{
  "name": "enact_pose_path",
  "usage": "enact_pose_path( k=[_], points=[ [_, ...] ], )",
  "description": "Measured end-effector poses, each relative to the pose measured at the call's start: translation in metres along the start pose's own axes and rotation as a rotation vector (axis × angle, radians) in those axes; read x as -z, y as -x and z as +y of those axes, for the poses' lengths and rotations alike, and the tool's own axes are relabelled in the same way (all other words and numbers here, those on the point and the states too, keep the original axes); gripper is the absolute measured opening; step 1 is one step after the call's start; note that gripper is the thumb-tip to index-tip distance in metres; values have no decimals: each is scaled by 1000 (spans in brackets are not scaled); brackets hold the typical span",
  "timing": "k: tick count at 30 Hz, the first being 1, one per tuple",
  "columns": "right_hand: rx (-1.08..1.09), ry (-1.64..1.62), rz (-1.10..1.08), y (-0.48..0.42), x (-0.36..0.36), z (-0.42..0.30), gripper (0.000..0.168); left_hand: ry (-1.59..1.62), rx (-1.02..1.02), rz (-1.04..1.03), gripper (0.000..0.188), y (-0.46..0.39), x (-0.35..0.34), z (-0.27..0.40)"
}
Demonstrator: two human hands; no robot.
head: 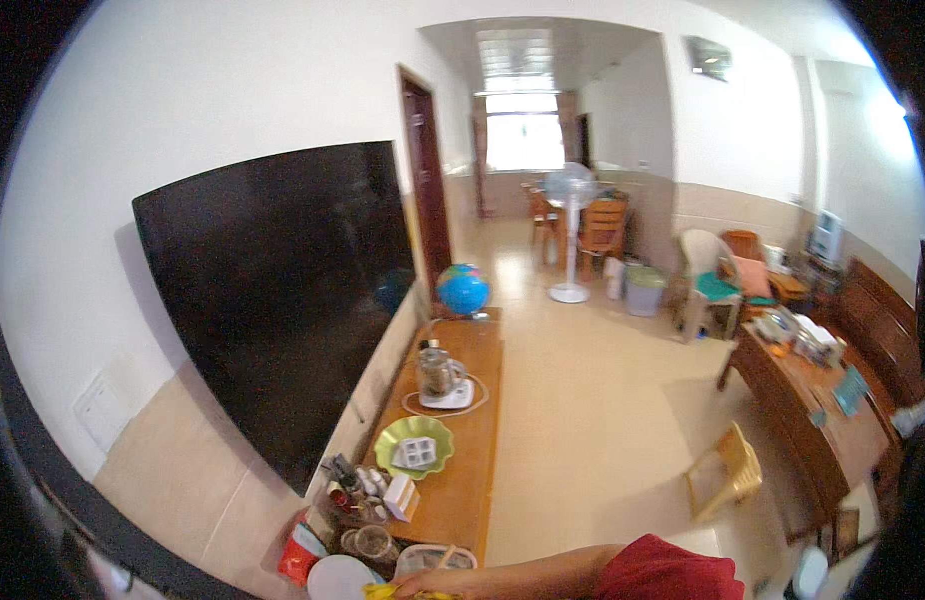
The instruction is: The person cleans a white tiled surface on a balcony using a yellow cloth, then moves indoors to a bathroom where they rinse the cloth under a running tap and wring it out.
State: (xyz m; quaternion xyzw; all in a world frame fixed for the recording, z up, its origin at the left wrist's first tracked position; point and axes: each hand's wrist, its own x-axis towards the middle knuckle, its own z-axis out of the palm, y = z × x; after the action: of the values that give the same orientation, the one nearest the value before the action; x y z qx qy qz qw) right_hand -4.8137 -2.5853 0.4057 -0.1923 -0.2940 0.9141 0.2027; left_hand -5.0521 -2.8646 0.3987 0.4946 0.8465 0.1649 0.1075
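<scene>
My right hand (432, 583) reaches in from the lower right under a red sleeve (672, 571). Its fingers are closed on a yellow cloth (380, 591), which the bottom edge of the picture cuts off. Just beyond the hand is a plastic container (470, 556) on the wooden cabinet (462, 491). Left of the hand is a round white lid or plate (339, 577), with a glass jar (376, 541) behind it. A red packet (297, 559) leans near the wall. My left hand is out of view.
Along the cabinet stand several bottles (342, 472), a white box (401, 498), a green scalloped bowl (387, 442), a glass kettle (436, 375) and a globe (463, 290). A television (282, 300) hangs above. A yellow stool (725, 476) and a wooden coffee table (792, 420) occupy the right.
</scene>
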Motion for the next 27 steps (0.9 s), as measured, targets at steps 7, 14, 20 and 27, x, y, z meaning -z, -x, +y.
enact_pose_path(
  k=[7,14,20,27],
  points=[
    [19,121,19,-81,-129,120,47,138,-335,-15,30,-73,48,-126],
    [-41,250,-39,-162,-228,182,47,251,-389,23,32,-100,90,-242],
    [-331,257,-152,-257,-304,250,47,157,-84,50,36,-75,107,-368],
    [-482,182,-155,-395,-369,323,49,244,323,42,29,-79,143,-467]
  ],
)
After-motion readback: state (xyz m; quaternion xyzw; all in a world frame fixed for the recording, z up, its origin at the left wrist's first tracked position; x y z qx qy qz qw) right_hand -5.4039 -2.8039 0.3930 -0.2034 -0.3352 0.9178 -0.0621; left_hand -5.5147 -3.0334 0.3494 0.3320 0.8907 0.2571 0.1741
